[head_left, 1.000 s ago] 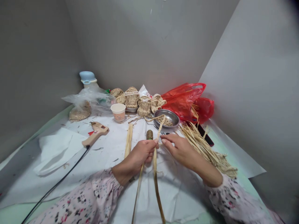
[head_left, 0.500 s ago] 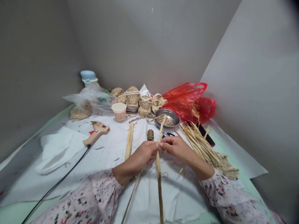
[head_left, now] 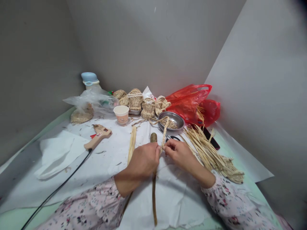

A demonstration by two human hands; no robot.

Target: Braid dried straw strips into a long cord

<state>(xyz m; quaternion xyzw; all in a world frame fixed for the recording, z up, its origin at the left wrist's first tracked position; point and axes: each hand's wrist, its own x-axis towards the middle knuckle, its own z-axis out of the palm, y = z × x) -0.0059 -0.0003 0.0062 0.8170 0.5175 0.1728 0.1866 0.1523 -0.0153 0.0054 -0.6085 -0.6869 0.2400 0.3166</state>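
A pale straw braid [head_left: 164,134] runs from the metal bowl [head_left: 177,118] down to my two hands. My left hand [head_left: 147,156] is closed around the lower end of the braid, its back turned up so most fingers are hidden. Thumb and fingers of my right hand [head_left: 176,152] pinch the braid just to the right of it. Below my left hand a loose brown strand [head_left: 154,198] hangs over the white paper. A small spool of thread [head_left: 153,137] stands behind my left hand, and black scissors [head_left: 173,138] lie partly hidden behind my right.
A glue gun [head_left: 98,137] with a black cord lies left. A paper cup [head_left: 121,115], several woven straw pieces [head_left: 135,99] and a red plastic bag [head_left: 192,103] line the back. Loose straw [head_left: 203,147] and a dark phone [head_left: 211,139] lie right; flat strips [head_left: 131,145] lie left of centre.
My left hand has rolled over, back upward, and now covers more of the braid's end. The hanging strand has swung to the left. My right hand still pinches the braid.
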